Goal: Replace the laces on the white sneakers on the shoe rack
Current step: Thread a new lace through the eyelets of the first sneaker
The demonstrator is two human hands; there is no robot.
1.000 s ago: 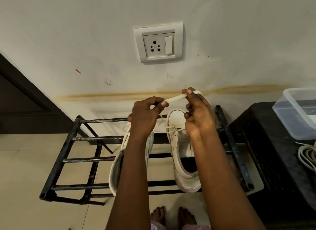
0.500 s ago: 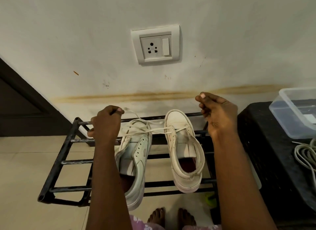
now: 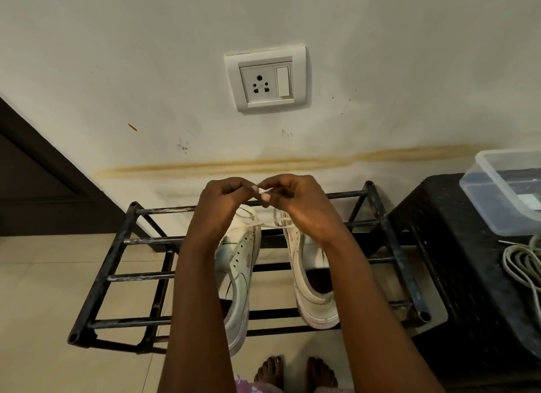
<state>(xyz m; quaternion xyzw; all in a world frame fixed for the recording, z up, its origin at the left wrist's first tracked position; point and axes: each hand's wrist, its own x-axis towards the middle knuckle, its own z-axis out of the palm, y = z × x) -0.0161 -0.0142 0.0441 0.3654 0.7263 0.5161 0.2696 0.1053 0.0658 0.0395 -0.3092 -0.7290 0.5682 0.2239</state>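
Your left hand [image 3: 225,201] and right hand [image 3: 301,205] meet fingertip to fingertip above the toes of the sneakers; each has its fingers curled and pinches the white lace [image 3: 265,224], whose strands drop from your fingers and cross between the two shoes. The left sneaker [image 3: 243,275] lies tilted on the top rails of the black shoe rack [image 3: 137,275], toe towards the wall, heel hanging past the front rail; the right sneaker [image 3: 311,278] stands upright just beside it, apart from it, with dark lining showing in its opening. At your right a clear plastic box [image 3: 497,217], without a lid, sits on a black stool [image 3: 468,290]; inside it is something dark blue-grey and a pale flat piece at the frame's edge; you cannot tell from here what either is. A coil of white cable [image 3: 524,264] lies on the stool just beside the box. A wall socket [image 3: 266,79] sits above the rack; your bare feet [image 3: 270,369] stand on the tiled floor below it.
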